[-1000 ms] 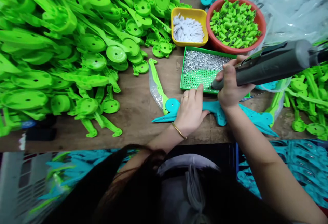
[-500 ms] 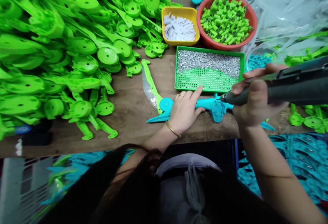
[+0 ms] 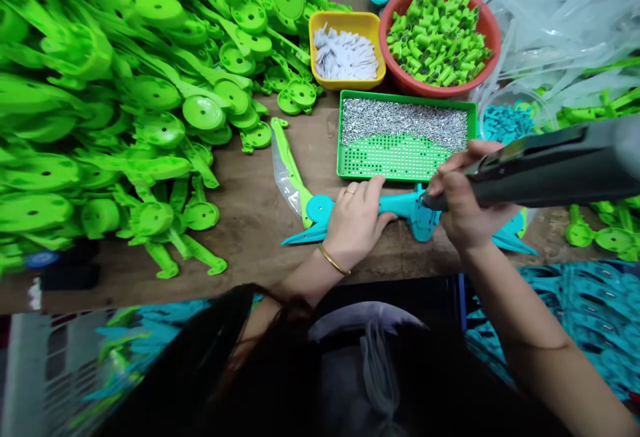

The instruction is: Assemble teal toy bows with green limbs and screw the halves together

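My left hand (image 3: 356,216) is closed over the arm of a blue plastic part (image 3: 423,214), pressing it against the wooden table (image 3: 250,210). My right hand (image 3: 465,207) grips a dark electric screwdriver (image 3: 540,174), held nearly level. Its tip meets the blue part close to the middle, though the fingers partly cover that spot. Under the blue part's left end lies a bright green strip (image 3: 293,164) with a clear plastic edge. Just beyond both hands sits a green perforated tray (image 3: 340,137) of small silver screws (image 3: 405,120).
Bright green plastic parts (image 3: 155,94) are heaped high on the left. Behind the tray stand a yellow bin (image 3: 347,82) of white pieces and a red bowl (image 3: 440,89) of small green pieces. A clear tub (image 3: 510,120) of blue bits and plastic bags (image 3: 565,24) lie right.
My right hand and the screwdriver have shifted left and tilted, the tip moving from the blue part's upper edge to nearer its middle. My left hand keeps its hold.
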`<state>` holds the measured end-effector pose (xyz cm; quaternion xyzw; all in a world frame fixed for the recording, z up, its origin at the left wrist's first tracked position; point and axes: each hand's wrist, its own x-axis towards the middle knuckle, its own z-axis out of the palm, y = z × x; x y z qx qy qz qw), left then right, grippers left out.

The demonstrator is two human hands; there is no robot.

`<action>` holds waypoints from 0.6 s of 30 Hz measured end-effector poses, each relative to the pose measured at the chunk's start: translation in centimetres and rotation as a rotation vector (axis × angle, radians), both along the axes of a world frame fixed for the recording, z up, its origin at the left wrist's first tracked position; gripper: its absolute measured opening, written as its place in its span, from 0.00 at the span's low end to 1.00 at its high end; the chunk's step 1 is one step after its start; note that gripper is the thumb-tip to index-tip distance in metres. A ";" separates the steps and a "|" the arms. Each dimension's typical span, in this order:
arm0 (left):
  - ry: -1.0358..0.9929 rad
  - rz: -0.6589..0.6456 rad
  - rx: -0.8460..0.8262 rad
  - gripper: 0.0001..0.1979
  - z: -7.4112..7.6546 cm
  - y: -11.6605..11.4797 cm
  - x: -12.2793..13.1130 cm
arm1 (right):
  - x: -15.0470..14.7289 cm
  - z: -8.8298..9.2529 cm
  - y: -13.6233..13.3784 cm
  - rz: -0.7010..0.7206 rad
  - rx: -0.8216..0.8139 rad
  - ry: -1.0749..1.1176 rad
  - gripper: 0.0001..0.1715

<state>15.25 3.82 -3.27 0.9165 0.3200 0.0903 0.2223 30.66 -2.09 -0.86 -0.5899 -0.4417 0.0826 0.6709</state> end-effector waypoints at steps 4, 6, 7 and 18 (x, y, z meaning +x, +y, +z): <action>0.015 -0.047 0.051 0.16 0.6 -0.5 -0.3 | 1.0 1.1 2.7 -0.163 0.273 -0.007 0.15; -0.032 -0.121 0.075 0.17 0.8 -1.2 0.0 | 1.4 0.4 3.9 -0.251 0.249 -0.005 0.13; -0.058 -0.152 0.083 0.21 0.9 -1.6 0.3 | 1.5 -0.2 4.3 -0.272 0.212 -0.003 0.14; -0.019 -0.207 0.070 0.46 -0.4 -2.8 2.0 | 1.3 -1.7 5.0 -0.179 0.238 0.039 0.19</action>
